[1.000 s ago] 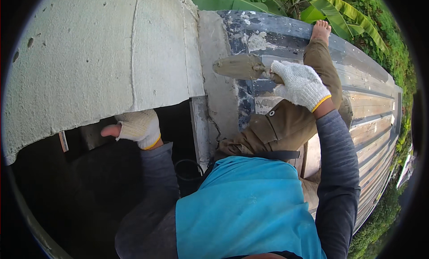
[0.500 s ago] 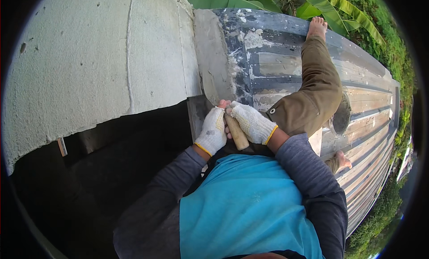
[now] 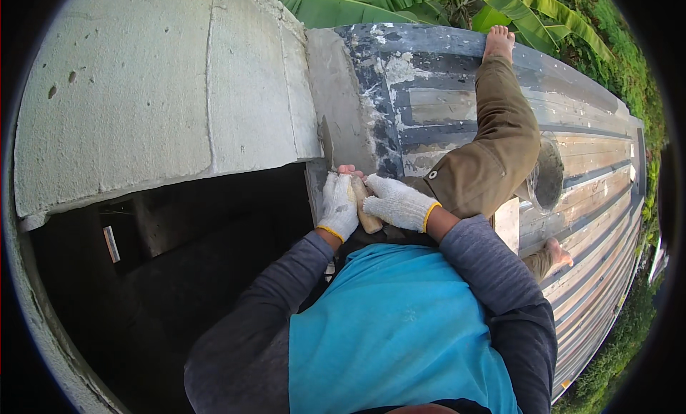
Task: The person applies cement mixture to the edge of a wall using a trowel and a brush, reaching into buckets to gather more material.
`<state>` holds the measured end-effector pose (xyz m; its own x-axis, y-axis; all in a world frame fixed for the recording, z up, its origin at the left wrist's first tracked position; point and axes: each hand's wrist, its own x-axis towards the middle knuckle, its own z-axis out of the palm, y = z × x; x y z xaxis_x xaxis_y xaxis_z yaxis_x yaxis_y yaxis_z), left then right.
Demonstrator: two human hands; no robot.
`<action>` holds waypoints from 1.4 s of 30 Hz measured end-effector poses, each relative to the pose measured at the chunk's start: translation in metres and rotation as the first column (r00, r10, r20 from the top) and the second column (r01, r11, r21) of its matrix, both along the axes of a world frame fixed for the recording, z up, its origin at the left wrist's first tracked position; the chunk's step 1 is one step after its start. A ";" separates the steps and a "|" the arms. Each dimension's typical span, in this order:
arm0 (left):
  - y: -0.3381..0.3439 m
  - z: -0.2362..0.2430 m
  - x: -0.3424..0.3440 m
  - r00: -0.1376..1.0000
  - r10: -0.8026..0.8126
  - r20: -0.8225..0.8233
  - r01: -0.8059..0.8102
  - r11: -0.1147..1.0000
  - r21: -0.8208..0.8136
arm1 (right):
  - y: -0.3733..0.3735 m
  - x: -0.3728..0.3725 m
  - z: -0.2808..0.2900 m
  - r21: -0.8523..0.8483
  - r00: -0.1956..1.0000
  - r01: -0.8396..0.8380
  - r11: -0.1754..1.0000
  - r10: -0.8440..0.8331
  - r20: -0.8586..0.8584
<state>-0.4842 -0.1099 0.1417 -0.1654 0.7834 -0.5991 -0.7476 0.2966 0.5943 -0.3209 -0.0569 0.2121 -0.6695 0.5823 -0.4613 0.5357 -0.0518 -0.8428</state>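
A trowel with a pale wooden handle [image 3: 366, 212] lies between my two gloved hands, its butt toward my body. Its thin grey blade [image 3: 327, 141] points away from me, against the concrete edge. My left hand [image 3: 339, 203], in a white knit glove with bare fingertips, is closed about the trowel from the left. From the other side my right hand [image 3: 396, 199], gloved alike, closes on the handle, its fingers partly hidden. Just beyond the hands runs a strip of smooth grey mortar [image 3: 341, 92].
A rough concrete slab [image 3: 136, 92] fills the upper left, above a dark opening [image 3: 186, 285]. On the right lies a ribbed, mortar-splashed metal roof [image 3: 443, 103], where my bare-footed legs [image 3: 500, 142] rest. Beside my knee stands a bucket [image 3: 549, 176]. Banana leaves [image 3: 343, 6] hang beyond.
Both hands have shifted slightly nearer my body and left with the trowel; its handle now stands more upright in the picture. The view has tilted a little, showing more of the dark opening.
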 end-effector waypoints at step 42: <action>0.068 0.120 -0.096 0.491 0.678 -0.547 -0.159 0.687 0.709 | 0.000 -0.037 0.012 0.111 0.931 0.281 0.953 -0.299 0.211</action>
<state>-0.5804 -0.0417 0.2617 -0.7193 0.5824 0.3788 0.0951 -0.4576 0.8840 -0.3578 -0.0567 0.2244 -0.3516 0.7754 -0.5246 0.6815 -0.1722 -0.7113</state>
